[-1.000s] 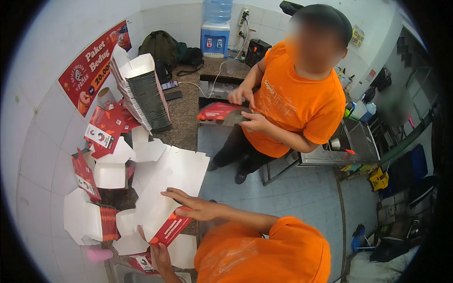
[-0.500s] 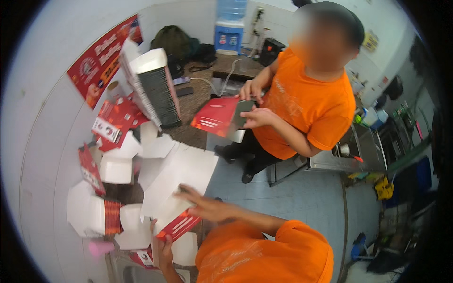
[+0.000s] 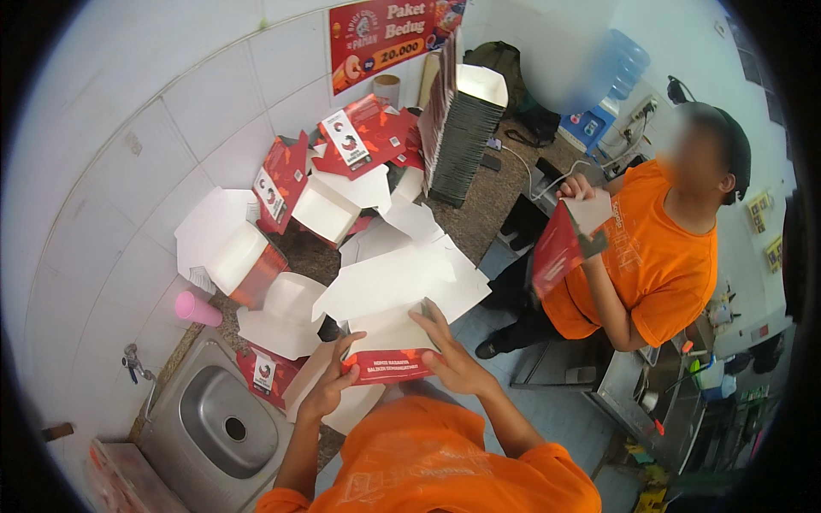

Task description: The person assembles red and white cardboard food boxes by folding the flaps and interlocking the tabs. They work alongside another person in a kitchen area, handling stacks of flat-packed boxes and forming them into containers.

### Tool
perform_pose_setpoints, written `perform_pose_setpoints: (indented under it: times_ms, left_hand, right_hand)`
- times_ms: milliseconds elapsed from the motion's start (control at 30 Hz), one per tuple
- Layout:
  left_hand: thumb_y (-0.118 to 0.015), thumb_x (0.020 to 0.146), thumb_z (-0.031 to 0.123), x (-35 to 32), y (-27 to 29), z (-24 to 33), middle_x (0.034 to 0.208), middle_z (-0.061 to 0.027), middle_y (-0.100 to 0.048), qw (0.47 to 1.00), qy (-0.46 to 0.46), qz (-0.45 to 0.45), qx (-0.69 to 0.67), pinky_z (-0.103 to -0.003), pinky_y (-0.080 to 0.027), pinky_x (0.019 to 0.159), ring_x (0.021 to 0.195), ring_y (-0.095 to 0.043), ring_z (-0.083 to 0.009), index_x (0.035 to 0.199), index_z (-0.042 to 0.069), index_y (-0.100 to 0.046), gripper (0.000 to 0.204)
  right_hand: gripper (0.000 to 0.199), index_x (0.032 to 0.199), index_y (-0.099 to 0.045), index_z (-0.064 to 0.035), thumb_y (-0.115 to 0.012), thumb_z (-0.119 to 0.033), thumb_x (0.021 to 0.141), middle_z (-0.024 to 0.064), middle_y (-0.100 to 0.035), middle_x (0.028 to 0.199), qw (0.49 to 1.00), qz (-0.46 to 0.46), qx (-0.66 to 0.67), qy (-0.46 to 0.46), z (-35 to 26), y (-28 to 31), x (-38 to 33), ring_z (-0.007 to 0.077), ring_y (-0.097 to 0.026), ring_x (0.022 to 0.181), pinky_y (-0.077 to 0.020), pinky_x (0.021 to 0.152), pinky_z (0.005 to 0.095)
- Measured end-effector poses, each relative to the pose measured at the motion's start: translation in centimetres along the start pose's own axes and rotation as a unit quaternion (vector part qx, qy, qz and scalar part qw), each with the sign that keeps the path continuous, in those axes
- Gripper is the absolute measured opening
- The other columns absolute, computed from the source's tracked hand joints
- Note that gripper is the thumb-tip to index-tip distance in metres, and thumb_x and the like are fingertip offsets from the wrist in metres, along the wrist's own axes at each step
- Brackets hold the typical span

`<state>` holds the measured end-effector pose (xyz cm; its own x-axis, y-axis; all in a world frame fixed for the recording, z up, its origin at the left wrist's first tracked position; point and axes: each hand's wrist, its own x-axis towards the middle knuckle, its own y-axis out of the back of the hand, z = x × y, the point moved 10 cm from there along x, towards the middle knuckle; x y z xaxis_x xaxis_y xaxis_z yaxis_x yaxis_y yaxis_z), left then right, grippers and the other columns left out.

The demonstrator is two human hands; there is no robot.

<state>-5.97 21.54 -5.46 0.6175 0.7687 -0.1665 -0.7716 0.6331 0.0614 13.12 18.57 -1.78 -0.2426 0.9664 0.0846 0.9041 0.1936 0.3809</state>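
Note:
A red and white cardboard food box [image 3: 389, 365] is between my two hands in front of my orange shirt. Its white inside faces up, and its wide white lid flap stands out away from me. My left hand [image 3: 329, 383] grips the box's left corner, thumb on the red front panel and fingers on the side wall. My right hand [image 3: 453, 355] has hold of the right corner, the fingers reaching over the side. An open white box [image 3: 286, 308] lies to the left of my left hand. A red carton panel [image 3: 272, 374] lies partly behind my left forearm.
A steel sink [image 3: 201, 410] is at the lower left, with a pink cup [image 3: 198, 309] above it. Tall stacked cartons [image 3: 466, 141] stand at the back, near loose red and white boxes [image 3: 329, 209]. At right a co-worker in orange holds another red carton [image 3: 560, 248].
My view has swung left, bringing the sink into sight. My right hand, blurred over the white flap before, now grips the box's right corner. The co-worker's carton is now raised and tilted.

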Motion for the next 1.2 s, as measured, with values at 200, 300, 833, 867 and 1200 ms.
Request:
perform_pose_setpoints:
  times_ms: [200,300,833,867,1200]
  left_hand:
    - [-0.046,0.106,0.043,-1.6,3.2,-2.9,0.168,-0.0175,-0.015,0.99,-0.082,0.086,-0.074,-0.045,-0.017,0.123,0.152,-0.024,-0.0319,0.163,0.008,0.0,0.081]
    - [-0.049,0.104,0.053,-2.8,5.6,-1.5,0.172,-0.0177,0.0,0.96,-0.161,0.162,-0.163,-0.053,-0.034,0.115,0.147,-0.037,-0.0375,0.16,0.019,0.023,0.098]
    - [-0.073,0.094,0.019,-12.4,12.9,-8.7,0.147,-0.0126,-0.047,0.815,-0.164,0.55,-0.084,-0.034,-0.049,0.098,0.112,-0.062,-0.0243,0.152,0.004,-0.035,0.07]
    - [-0.073,0.095,0.022,-14.3,13.4,-11.0,0.138,-0.0104,-0.051,0.768,-0.162,0.61,-0.108,-0.034,-0.046,0.099,0.111,-0.059,-0.0232,0.143,0.002,-0.045,0.06]
    - [-0.056,0.104,0.041,-16.5,7.5,-28.3,0.125,-0.0162,-0.059,0.752,0.113,0.633,-0.145,-0.035,-0.046,0.097,0.117,-0.058,-0.0238,0.138,0.0,-0.048,0.054]
  right_hand:
    - [0.059,0.156,-0.033,-0.0075,-0.043,-0.04,0.107,0.0311,-0.013,0.165,0.999,0.016,0.005,0.045,0.3,-1.9,2.3,0.0454,-0.013,0.155,-0.012,0.125,0.0485]
    - [0.065,0.154,-0.035,-0.0027,-0.041,-0.047,0.107,0.0295,-0.019,0.164,0.983,0.145,0.0,0.113,-1.6,1.8,5.0,0.0436,-0.015,0.154,-0.012,0.124,0.0485]
    - [0.066,0.141,-0.048,0.0026,-0.075,-0.034,0.093,0.0259,-0.056,0.135,0.988,0.114,-0.09,0.06,4.0,-6.2,16.5,0.0387,-0.055,0.126,-0.0442,0.106,0.0448]
    - [0.066,0.14,-0.049,0.0035,-0.075,-0.034,0.093,0.0253,-0.056,0.131,0.992,0.113,-0.049,0.003,9.6,-8.8,13.1,0.0377,-0.056,0.122,-0.0452,0.104,0.0443]
    - [0.09,0.147,-0.04,0.0083,-0.077,-0.047,0.087,0.0332,-0.053,0.141,0.962,-0.063,-0.112,-0.241,22.5,-19.8,-2.5,0.0405,-0.053,0.134,-0.0415,0.111,0.0438]
